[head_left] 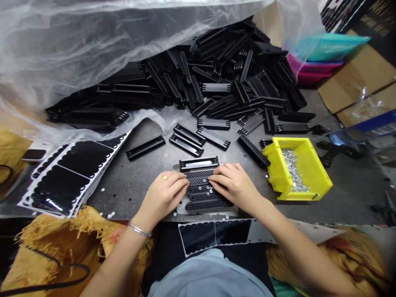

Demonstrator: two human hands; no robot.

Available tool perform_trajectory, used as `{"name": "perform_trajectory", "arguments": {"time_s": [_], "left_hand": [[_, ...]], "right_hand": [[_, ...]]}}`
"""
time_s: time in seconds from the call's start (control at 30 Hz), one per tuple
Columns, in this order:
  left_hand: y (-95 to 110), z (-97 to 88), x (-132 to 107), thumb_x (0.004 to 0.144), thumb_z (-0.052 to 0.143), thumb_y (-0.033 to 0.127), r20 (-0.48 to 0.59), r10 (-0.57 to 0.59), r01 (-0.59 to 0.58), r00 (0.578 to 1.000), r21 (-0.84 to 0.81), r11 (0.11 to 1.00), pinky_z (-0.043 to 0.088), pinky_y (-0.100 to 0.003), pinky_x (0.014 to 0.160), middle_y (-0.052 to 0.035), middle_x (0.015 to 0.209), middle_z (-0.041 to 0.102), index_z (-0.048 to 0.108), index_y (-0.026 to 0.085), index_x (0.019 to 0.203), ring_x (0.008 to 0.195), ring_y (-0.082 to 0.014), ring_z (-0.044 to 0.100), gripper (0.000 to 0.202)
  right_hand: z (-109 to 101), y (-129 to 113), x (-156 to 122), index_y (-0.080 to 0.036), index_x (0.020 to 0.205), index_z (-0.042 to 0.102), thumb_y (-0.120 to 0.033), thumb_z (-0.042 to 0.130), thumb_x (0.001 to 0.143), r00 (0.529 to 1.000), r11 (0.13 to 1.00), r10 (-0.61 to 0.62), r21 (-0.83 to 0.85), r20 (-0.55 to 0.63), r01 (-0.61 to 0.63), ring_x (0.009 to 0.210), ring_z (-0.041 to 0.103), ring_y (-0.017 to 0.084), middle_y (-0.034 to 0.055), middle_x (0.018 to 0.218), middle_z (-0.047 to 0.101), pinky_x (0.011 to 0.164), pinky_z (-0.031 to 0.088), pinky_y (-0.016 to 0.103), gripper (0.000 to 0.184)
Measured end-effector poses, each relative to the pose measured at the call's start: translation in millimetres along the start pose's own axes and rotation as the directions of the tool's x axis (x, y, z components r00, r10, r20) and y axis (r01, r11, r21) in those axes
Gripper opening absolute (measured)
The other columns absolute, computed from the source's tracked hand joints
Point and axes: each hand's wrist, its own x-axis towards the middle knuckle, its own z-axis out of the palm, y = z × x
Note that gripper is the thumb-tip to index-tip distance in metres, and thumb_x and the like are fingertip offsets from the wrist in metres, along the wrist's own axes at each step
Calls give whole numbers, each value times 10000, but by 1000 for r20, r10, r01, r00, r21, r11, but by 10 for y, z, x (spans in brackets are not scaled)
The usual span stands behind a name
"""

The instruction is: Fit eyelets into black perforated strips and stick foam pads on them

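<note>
My left hand (162, 198) and right hand (235, 185) both sit at 6 o'clock on the bench (130, 198), fingers together and curved down, their tips meeting from either side on a fanned row of about 5 black mesh strips (207, 198). Neither hand is spread wide. I can't tell whether my fingertips (213, 179) are pinching anything small or only pressing. Small silver rings (201, 188) lie on the strips between my hands. The row sits on a pale backing sheet (182, 210), and a black bar with a silver centre (198, 164) lies just beyond it at 12 o'clock.

For work this fine, I keep my palms low and my wrists steady, letting my fingertips do the fine control. Light, even pressure from both sides keeps the strips from sliding apart.

At 2 o'clock, a yellow plastic bin (297, 169) holds a heap of small silver fittings (292, 169). It is within easy reach of my right hand. A large pile of black plastic bars (216, 78) fills the bench at 12 o'clock, partly under a clear plastic sheet (77, 45). Black scalloped adhesive pads on white backing (72, 175) lie at 9 o'clock, and more of them (213, 233) rest against my lap at 6 o'clock.
</note>
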Motion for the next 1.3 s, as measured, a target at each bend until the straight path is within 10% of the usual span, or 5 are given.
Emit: {"name": "perform_trajectory", "arguments": {"time_s": [0.37,0.6,1.07,1.3], "left_hand": [[91,100,-118,1010,606,143,-94,-82,90,992,78,993,606,-359,890,-94,1075,745,644,156,1114,937,-213,724,112],[-30,58,-242,991,612,91,-71,130,-119,989,140,983,619,-346,952,-119,1126,775,647,133,1238,1021,-211,752,254],[45,47,-233,961,674,120,-81,6,-4,997,25,1000,585,-380,909,-96,1114,767,682,159,1194,998,-213,727,236],[193,80,54,1050,535,140,8,160,-159,987,-63,985,541,-382,966,-58,1105,774,678,165,1175,1024,-194,695,191]], "right_hand": [[-219,3,-542,-164,1051,719,-148,682,974,988,968,17,-245,-154,-55,833,635,195,49,929,775,787,413,363,87],[-237,-46,-609,-91,1185,723,-173,653,977,993,955,-111,-281,-41,95,947,677,234,103,1073,794,860,471,382,235],[-386,123,-544,-154,1167,747,-209,617,1009,981,951,-163,-247,107,185,973,666,235,108,1189,771,833,509,388,212],[-392,149,-490,-125,1148,744,-225,613,1016,964,929,-227,-265,140,258,924,655,217,105,1103,778,832,521,376,211]]}}
